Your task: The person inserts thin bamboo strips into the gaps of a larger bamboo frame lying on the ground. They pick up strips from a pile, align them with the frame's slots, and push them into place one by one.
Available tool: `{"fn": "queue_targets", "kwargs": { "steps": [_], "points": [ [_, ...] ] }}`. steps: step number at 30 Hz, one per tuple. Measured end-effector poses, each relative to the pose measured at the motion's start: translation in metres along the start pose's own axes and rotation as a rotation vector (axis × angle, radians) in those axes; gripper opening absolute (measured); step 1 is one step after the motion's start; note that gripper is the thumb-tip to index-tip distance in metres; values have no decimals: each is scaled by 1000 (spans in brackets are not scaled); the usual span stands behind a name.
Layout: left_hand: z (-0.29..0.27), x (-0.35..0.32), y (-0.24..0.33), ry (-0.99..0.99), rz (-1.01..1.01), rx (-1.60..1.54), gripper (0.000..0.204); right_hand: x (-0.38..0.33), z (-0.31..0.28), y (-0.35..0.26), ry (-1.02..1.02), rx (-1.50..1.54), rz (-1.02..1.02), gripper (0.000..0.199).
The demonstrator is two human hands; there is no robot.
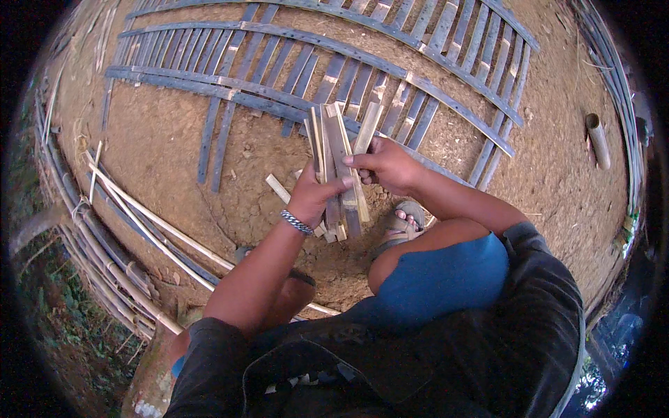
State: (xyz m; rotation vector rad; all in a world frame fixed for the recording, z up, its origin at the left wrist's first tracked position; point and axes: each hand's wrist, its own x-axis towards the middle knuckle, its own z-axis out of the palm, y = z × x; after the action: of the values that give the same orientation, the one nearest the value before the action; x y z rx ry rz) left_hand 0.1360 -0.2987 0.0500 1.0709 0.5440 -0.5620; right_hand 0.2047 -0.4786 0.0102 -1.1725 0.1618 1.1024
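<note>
In front of my knees I hold a bundle of short split bamboo strips (333, 139), upright and slightly fanned at the top. My left hand (311, 195), with a chain bracelet at the wrist, is closed round the left side of the bundle, its thumb across the front. My right hand (387, 166) grips the right side, thumb against the strips, with one paler strip (367, 129) tilting outward from the rest. My fingers behind the bundle are mostly hidden. Below and left of it, a loose pale strip (277, 187) lies on the ground, partly behind my left hand.
A lattice of dark bamboo slats (279, 43) lies on the dirt ahead. Long pale strips (164, 226) and a pile of bamboo poles (115, 272) lie at the left. At the right are a bamboo tube (598, 141) and long poles (622, 83) along the edge.
</note>
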Motion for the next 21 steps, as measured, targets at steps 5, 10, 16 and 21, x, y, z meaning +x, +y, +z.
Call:
{"fn": "queue_targets", "kwargs": {
  "steps": [5, 10, 16, 21],
  "points": [
    [-6, 4, 1, 106, 84, 222, 55, -7, 14, -20, 29, -52, -29, 24],
    [-18, 3, 11, -13, -91, 45, 56, -12, 13, -28, -34, 168, 47, 24],
    [-17, 2, 14, -104, -94, -10, 54, -13, 13, -27, -143, 301, 65, 19],
    [-11, 6, 11, 67, -15, -31, 53, -8, 10, -31, 127, -396, -69, 30]
  ]
}}
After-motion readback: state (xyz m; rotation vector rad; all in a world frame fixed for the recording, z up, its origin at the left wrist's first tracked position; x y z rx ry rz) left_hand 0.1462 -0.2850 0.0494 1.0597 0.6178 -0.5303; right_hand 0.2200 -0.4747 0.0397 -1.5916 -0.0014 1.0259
